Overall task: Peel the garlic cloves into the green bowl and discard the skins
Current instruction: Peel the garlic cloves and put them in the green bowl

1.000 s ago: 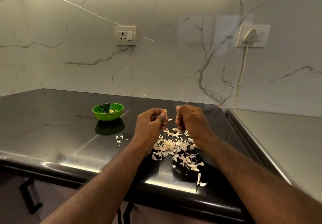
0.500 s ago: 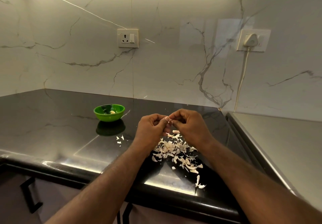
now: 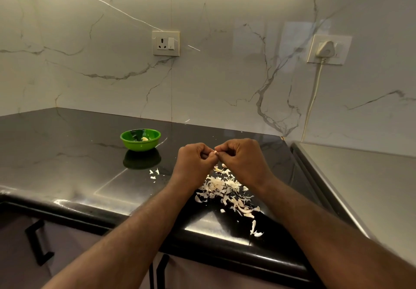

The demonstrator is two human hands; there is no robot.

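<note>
My left hand (image 3: 195, 164) and my right hand (image 3: 243, 159) meet above the black countertop (image 3: 67, 165), and both pinch one small garlic clove (image 3: 215, 152) between their fingertips. Only a pale tip of the clove shows. A pile of garlic skins (image 3: 225, 189) lies on the counter under and in front of my hands. The green bowl (image 3: 140, 139) stands to the left of my hands, further back, with a peeled clove (image 3: 145, 139) inside.
A few stray skins (image 3: 154, 173) lie between the bowl and the pile, others near the counter's front edge (image 3: 255, 230). A steel surface (image 3: 360, 187) adjoins on the right. A wall socket (image 3: 166, 43) and a plugged-in white cable (image 3: 314, 90) are on the marble backsplash.
My hands were apart a second ago; they have come together and now both pinch the clove. The camera view has shifted slightly.
</note>
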